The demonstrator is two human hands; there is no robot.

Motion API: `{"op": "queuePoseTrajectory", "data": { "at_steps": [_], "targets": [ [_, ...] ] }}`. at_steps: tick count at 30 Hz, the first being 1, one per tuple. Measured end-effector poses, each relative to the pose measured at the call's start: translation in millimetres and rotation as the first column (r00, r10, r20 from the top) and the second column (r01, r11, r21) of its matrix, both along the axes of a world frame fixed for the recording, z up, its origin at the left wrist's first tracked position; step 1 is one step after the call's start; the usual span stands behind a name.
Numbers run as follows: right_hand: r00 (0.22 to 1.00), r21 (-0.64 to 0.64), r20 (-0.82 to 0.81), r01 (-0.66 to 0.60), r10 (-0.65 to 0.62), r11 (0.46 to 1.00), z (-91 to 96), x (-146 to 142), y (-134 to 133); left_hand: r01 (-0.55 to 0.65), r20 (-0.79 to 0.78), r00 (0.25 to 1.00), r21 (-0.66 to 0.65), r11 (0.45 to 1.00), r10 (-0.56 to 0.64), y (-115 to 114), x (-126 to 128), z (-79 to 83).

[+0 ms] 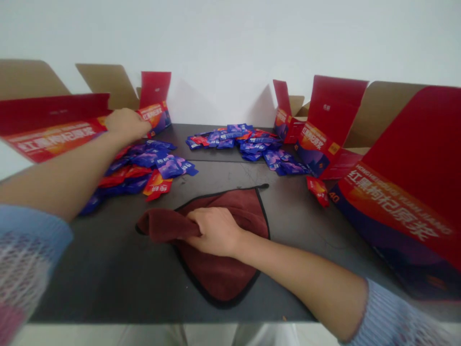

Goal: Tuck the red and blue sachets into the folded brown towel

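My right hand (216,230) is closed around a bunched fold of a brown cloth (234,283) with black edging. The rest of the cloth lies spread on the dark table. My left hand (127,124) reaches to the back left, its fingers curled at the right end of a tilted red printed cardboard box (57,139); its fingertips are hidden. Below that forearm lies a pile of blue and red sachets (144,166). Another open red box (154,115) stands just behind and to the right of my left hand.
More sachets (234,137) are heaped at the back centre against the white wall. Open boxes line the right side, including a large one (396,202) close by. A red sachet (317,191) lies beside them. The table (118,278) ends near my legs.
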State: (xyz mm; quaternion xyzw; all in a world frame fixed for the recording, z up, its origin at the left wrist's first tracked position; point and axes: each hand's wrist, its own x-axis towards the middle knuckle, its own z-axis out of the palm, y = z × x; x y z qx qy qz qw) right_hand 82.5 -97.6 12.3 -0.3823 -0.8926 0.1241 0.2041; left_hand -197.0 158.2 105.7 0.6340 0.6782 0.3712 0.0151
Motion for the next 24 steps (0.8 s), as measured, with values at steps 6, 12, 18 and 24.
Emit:
{"op": "queuePoseTrajectory", "data": {
  "at_steps": [6, 12, 18, 24],
  "targets": [
    [0.995, 0.022, 0.012, -0.094, 0.094, 0.995, 4.0, 5.9, -1.1, 0.127, -0.1, 0.984, -0.192, 0.973, -0.149, 41.0, 80.1, -33.8],
    [0.996, 0.037, -0.091, 0.01, -0.007, 0.999, 0.3, 6.3, 11.3, 0.398, -0.18, 0.879, -0.237, 0.886, -0.442, 56.7, 118.4, -70.2],
    [0.944, -0.141, -0.234, 0.204, -0.233, 0.969, 1.6, 6.9, 19.2, 0.403, -0.205, 0.863, -0.274, 0.873, -0.462, 76.1, 136.9, -82.5],
    [0.954, -0.127, -0.236, 0.158, -0.184, 0.979, 4.7, 9.2, 16.3, 0.388, -0.132, 0.909, -0.076, 0.919, -0.395, 62.3, 144.1, -73.5]
  ]
}}
